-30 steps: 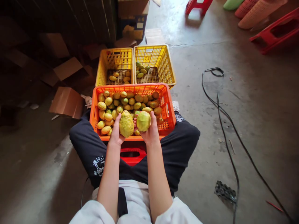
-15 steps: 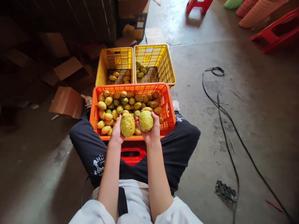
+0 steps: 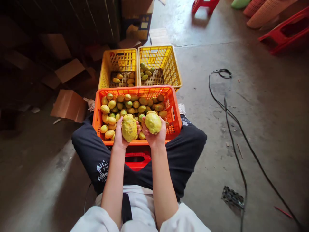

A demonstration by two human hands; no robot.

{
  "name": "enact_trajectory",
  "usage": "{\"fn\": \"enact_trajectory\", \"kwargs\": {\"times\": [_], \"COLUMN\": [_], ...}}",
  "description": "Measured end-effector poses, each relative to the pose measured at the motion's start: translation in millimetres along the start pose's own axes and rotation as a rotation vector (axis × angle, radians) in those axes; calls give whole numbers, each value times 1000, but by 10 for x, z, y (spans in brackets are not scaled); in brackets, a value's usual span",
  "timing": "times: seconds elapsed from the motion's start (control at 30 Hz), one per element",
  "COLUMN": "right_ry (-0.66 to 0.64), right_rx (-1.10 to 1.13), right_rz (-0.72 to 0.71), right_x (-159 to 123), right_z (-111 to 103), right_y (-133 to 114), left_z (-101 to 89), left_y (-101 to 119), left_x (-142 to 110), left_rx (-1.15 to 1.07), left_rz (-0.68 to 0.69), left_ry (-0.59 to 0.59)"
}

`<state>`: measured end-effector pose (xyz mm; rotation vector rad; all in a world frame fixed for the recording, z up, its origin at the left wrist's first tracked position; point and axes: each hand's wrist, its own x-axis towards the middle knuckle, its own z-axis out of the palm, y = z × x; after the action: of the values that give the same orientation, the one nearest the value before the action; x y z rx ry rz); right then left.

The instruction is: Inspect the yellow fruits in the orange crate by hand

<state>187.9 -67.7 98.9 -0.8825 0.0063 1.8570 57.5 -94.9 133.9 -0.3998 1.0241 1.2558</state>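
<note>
My left hand (image 3: 119,137) is closed around a bumpy, yellow-green fruit (image 3: 129,128) with darker specks. A smoother, pale green-yellow fruit (image 3: 153,123) rests in the curled fingers of my right hand (image 3: 158,137). The two hands are side by side above the near part of an orange plastic crate (image 3: 135,142), which sits between my knees. Inside it lie many oval fruits (image 3: 112,120), from green to orange-yellow. My hands and the held fruits cover some of them. The exact kind of fruit is unclear.
Two yellow crates (image 3: 103,75) (image 3: 178,75) stand behind the orange one, each with several fruits. A red stool (image 3: 137,166) shows beneath me. Cardboard boxes (image 3: 69,106) lie to the left. A black cable (image 3: 238,124) runs across the floor at right.
Both fruits have been turned in my hands and show different sides. The left one has shifted slightly left, the right one slightly right and up. The crates stay put.
</note>
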Motion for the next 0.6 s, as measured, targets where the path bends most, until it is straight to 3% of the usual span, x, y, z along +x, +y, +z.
{"fn": "enact_trajectory", "kwargs": {"times": [0.3, 0.47, 0.6], "right_ry": [74, 29, 32], "right_rx": [-7, -25, -24], "right_rz": [-19, -4, -48], "right_x": [-26, -11, -5], "right_z": [45, 32, 26], "right_y": [14, 36, 60], "left_z": [-32, -37, 8], "left_y": [-45, -49, -59], "left_x": [28, 53, 41], "left_rx": [49, 67, 23], "left_rz": [74, 74, 110], "left_ry": [-34, -67, -18]}}
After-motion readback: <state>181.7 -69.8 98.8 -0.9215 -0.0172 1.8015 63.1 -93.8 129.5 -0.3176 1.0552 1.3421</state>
